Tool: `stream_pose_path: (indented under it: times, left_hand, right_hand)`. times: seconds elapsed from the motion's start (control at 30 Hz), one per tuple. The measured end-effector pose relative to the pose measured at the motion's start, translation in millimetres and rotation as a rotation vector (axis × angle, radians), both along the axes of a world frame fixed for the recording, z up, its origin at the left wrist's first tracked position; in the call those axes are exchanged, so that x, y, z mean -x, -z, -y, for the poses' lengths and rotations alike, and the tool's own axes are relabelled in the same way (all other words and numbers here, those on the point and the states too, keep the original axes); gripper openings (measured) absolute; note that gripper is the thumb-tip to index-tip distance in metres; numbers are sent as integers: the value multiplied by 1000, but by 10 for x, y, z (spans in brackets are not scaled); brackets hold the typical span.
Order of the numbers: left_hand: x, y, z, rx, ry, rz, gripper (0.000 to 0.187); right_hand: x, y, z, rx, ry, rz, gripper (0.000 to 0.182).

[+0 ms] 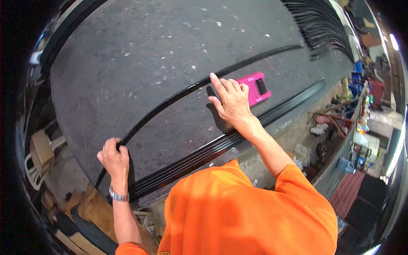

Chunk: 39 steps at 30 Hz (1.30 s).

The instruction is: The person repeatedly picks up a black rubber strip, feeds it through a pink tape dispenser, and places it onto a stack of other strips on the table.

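The left hand (114, 159) grips a long black strip (170, 102) on the worktop (127, 55); the right hand (231, 102) presses it flat, fingers released, beside a pink tool (255, 87).

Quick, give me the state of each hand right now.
Left hand: closed on the long black strip.
Right hand: open, fingers pressing the same strip flat.

pink tool (256, 87), stacked black strips (319, 23)

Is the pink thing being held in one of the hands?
No, the pink block lies on the table beyond the right hand, untouched.
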<state>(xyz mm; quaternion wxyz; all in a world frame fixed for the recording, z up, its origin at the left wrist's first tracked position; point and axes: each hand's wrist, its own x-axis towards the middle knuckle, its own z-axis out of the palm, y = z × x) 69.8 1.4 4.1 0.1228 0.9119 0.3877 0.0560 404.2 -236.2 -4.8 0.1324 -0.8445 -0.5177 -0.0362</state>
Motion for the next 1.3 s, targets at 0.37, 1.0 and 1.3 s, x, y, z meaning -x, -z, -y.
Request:
stream_pose_path:
  times: [0.37, 1.0, 1.3]
  left_hand:
    - [-161, 28, -120, 105, -112, 60, 23]
    - [1184, 47, 256, -143, -239, 3, 18]
    - [1210, 58, 248, -209, -172, 16, 19]
  right_hand:
    - [177, 17, -504, 46, -116, -39, 79]
    - [1597, -35, -931, 34, -376, -136, 74]
    - [1647, 138, -1190, -22, -332, -67, 72]
